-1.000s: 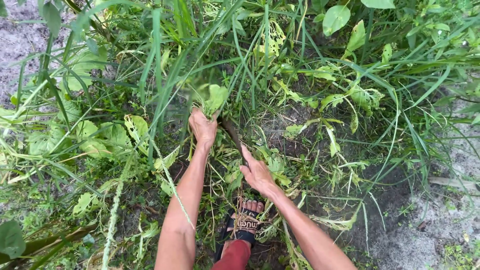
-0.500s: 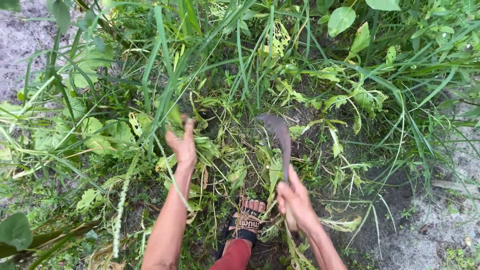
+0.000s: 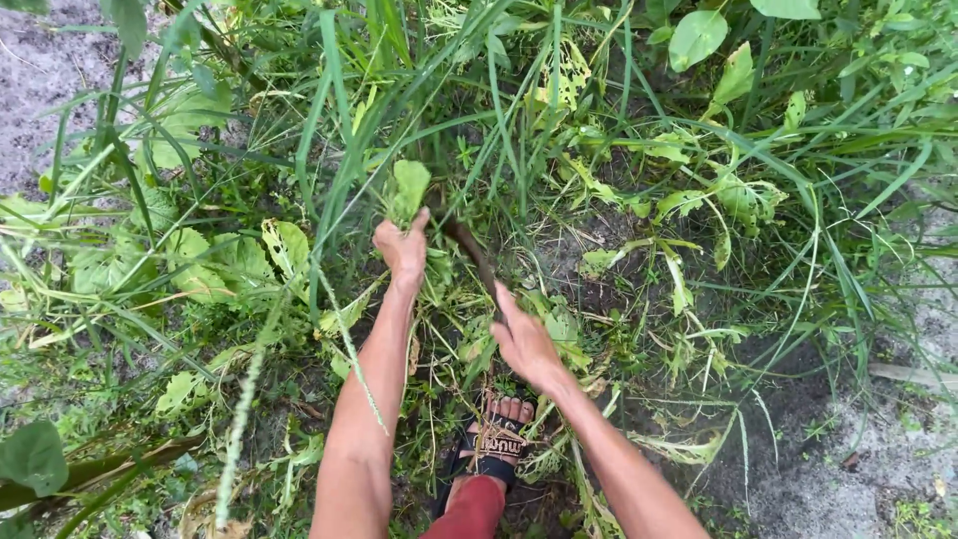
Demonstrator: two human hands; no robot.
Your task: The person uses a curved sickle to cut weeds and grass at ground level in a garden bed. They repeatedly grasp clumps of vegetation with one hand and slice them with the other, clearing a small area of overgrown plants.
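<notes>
My left hand [image 3: 403, 249] grips a bunch of green weed stems and leaves [image 3: 407, 188], holding them upright just above the ground. My right hand [image 3: 523, 342] is closed on the handle of a dark curved sickle [image 3: 469, 254]. Its blade reaches up and left to the base of the stems beside my left hand. My sandalled foot [image 3: 495, 436] stands just below and between both arms, among cut leaves.
Tall grass blades [image 3: 339, 120] and broad-leaved weeds [image 3: 220, 260] crowd the left, the top and the right. Patches of dark soil [image 3: 599, 289] show right of the sickle. Pale sandy ground [image 3: 30, 100] lies at the top left and bottom right [image 3: 858, 469].
My right hand has swung the sickle from raised and upright down and left to the stems. My left hand moved up and right onto a fresh bunch of weeds.
</notes>
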